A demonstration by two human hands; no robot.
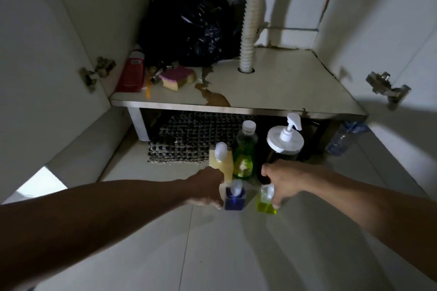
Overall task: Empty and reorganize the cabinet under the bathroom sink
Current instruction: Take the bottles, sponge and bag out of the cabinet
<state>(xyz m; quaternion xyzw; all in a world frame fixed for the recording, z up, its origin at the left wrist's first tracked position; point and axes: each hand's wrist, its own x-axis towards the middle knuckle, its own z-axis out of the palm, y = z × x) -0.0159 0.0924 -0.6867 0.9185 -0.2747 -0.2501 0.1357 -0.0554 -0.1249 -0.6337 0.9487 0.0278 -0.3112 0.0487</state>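
On the smooth tiled floor [236,255], the left hand [208,186] grips a square blue bottle [234,199] while the right hand [281,184] pinches a clear yellow-green bottle [266,203].

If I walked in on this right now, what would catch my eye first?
Probably the two hands low in the middle: the left hand at a small blue bottle, the right hand gripping a small yellow-green bottle on the tiled floor. Behind them, a crumpled black plastic bag fills the cabinet's back left corner, beside a white ribbed drain hose.
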